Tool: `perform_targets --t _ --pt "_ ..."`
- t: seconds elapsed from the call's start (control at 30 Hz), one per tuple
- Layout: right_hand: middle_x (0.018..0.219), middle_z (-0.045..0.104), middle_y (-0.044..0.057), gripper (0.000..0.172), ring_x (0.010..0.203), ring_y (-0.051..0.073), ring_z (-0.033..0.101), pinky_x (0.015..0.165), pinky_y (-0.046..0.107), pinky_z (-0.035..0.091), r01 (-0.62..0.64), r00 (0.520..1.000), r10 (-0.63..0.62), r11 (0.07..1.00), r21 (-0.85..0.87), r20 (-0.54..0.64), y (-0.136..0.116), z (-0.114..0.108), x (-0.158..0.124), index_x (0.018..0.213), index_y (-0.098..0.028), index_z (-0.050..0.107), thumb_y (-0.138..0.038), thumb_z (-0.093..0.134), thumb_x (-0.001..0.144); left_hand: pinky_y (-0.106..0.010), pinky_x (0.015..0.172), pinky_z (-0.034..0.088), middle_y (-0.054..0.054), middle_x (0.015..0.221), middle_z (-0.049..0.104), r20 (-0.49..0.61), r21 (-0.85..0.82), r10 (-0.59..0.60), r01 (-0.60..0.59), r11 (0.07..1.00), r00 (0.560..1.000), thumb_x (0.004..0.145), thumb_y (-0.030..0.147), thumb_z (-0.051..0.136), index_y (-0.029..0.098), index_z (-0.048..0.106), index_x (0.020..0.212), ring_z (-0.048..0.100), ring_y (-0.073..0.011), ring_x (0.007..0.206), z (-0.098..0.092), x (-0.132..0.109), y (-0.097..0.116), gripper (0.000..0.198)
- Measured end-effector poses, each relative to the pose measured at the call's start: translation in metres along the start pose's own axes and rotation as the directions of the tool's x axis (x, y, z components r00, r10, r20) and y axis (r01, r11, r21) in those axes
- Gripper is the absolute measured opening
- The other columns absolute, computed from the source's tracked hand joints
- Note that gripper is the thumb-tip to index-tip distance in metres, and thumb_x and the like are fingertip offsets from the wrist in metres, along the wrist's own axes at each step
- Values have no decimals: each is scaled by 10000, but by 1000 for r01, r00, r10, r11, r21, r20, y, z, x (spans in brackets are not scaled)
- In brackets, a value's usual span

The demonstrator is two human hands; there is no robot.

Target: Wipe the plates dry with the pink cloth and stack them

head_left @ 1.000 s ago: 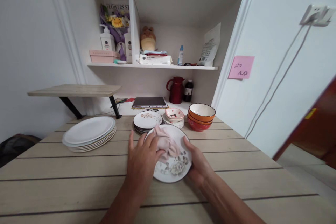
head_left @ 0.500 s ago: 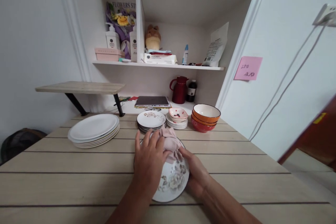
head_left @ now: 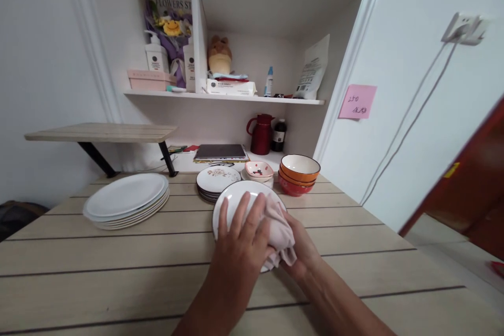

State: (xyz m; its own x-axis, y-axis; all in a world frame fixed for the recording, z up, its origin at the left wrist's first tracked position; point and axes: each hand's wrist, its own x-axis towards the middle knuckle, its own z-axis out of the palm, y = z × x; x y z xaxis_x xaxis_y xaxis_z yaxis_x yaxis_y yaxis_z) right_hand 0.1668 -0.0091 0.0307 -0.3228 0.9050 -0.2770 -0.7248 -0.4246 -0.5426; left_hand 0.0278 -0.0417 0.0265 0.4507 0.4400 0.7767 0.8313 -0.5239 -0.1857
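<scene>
One pink cloth (head_left: 280, 231), seemingly on plate (head_left: 236, 197)

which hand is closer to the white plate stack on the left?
Left. The left hand lies on the dark-rimmed plate over the pink cloth, right of the white plate stack; the right hand is farther right, at that plate's right edge.

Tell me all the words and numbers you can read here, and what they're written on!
"FLOWERS ST": on the bouquet wrap, cut off by the shelf post.
"250": handwritten on the pink sticky note; the scribble under it is unclear.
Too small to read: the labels on the pump bottle, the wipes pack, the white bag and the dark bottle.
</scene>
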Motion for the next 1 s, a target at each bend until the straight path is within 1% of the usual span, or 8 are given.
perform_targets --t 0.13,0.27,0.4,0.6,0.73,0.83,0.93,1.0 --pt "847 760 91 301 761 176 712 728 262 543 -106 994 105 993 60 26 21 6 -3 1028 -97 687 -317 521 910 -508 1155 305 -41 1455 485 35 -50 101 -99 994 994 945 216 452 208 495 1341 363 -231 1387 9 -5 -4 398" --pt "953 755 135 405 882 208 711 852 327 528 -121 992 118 991 55 49 25 6 0 1162 -64 629 -360 536 903 -562 1103 357 -59 1416 527 178 42 -171 167 985 969 931 209 472 196 467 1370 464 -256 1315 7 -3 -22 438" --pt "934 759 144 464 900 248 712 901 404 512 -17 995 17 1000 0 -102 11 0 5 1186 -76 612 -422 562 880 -625 1089 330 -94 1389 550 209 169 -363 332 928 908 838 193 623 175 568 1272 493 -324 1278 -2 0 -36 438" --pt "979 754 135 455 912 256 710 909 427 510 70 990 -72 997 -20 -121 -1 -7 8 1193 -102 609 -432 543 888 -540 1106 370 -96 1396 543 264 40 -149 144 989 953 779 250 711 157 595 1239 472 -307 1302 11 -5 -23 483" --pt "966 753 137 448 850 237 718 876 383 520 -30 999 28 999 -38 -37 14 -4 8 1169 -84 621 -422 556 884 -556 1119 344 -71 1443 496 270 -35 -39 50 998 962 800 328 694 208 514 1334 433 -291 1336 20 -7 -14 576" --pt "919 761 122 444 813 235 721 874 388 515 -92 996 92 993 -68 -8 28 1 9 1178 -86 622 -406 567 875 -589 1101 338 -98 1476 448 246 42 -185 181 983 951 782 355 712 240 467 1378 417 -316 1345 17 -8 -22 654" --pt "913 764 123 460 841 240 722 897 397 505 -103 995 103 993 -59 1 33 4 8 1206 -87 612 -405 559 878 -626 1051 362 -198 1491 388 120 151 -383 365 919 916 738 388 749 187 403 1427 413 -378 1333 9 -8 -37 797" --pt "935 761 137 485 862 242 720 897 397 506 -92 996 92 995 -40 -18 29 3 7 1217 -81 606 -425 554 879 -622 1035 379 -227 1489 371 40 155 -390 380 912 920 736 371 752 176 439 1404 409 -398 1330 6 -7 -45 763"
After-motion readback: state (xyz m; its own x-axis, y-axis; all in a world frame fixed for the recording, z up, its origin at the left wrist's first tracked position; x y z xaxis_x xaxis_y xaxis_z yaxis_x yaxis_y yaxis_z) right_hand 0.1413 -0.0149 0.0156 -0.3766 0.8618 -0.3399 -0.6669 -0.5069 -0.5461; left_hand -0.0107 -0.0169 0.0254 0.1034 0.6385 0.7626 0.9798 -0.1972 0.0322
